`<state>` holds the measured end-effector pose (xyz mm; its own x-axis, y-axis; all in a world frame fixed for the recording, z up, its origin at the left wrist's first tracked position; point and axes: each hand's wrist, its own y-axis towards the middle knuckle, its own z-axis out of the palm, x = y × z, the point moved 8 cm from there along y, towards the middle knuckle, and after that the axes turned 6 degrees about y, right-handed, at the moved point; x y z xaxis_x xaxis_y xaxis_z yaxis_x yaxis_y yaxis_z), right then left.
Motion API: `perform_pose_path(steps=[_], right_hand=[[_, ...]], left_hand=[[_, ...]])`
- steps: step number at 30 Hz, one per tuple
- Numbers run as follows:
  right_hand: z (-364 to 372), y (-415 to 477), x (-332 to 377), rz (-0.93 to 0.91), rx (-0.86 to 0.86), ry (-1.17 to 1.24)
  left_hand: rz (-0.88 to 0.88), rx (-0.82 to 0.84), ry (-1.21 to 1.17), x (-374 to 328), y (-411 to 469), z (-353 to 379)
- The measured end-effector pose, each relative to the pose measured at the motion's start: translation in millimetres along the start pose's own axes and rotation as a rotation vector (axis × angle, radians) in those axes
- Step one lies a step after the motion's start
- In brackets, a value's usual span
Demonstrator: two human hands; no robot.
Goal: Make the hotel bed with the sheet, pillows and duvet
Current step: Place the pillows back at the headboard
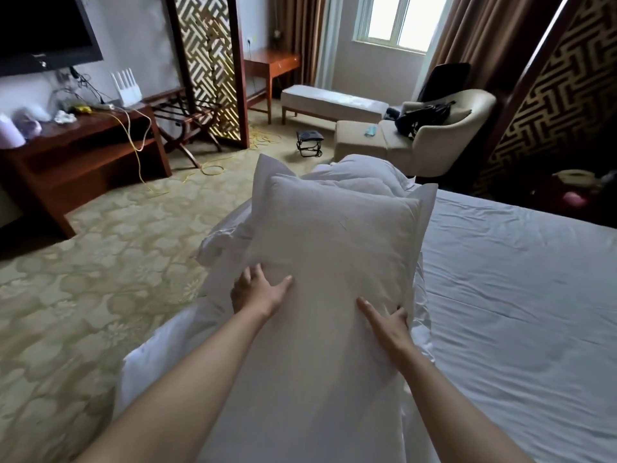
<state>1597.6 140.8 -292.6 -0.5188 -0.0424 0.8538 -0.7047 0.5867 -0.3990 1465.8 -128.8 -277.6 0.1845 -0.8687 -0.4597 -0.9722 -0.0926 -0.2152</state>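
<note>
A white pillow is held up in front of me, over the bed's left edge. My left hand grips its lower left side, thumb on the front and fingers wrapped behind. My right hand grips the lower right edge the same way. Behind the pillow a bunched white duvet lies piled at the bed's far left corner. More white bedding hangs off the left side under the pillow. A white sheet covers the mattress to the right, lightly wrinkled.
Patterned carpet lies left of the bed. A dark wooden desk with a TV above stands at the left wall, a yellow cable trailing on the floor. A beige armchair with a bag, an ottoman and a bench stand beyond the bed.
</note>
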Motion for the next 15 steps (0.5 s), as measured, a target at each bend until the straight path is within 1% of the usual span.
perform_pose_path(steps=[4, 8, 12, 15], right_hand=[[4, 7, -4, 0.076, 0.000, -0.039], [5, 5, -12, 0.178, 0.036, -0.059], [7, 7, -13, 0.166, -0.006, -0.041], [7, 5, -11, 0.136, -0.038, -0.034]], left_hand=[[-0.111, 0.084, -0.051, 17, 11, 8], [-0.181, 0.125, -0.079, 29, 18, 18], [-0.290, 0.185, -0.194, 45, 22, 27], [-0.303, 0.196, -0.226, 48, 17, 29]])
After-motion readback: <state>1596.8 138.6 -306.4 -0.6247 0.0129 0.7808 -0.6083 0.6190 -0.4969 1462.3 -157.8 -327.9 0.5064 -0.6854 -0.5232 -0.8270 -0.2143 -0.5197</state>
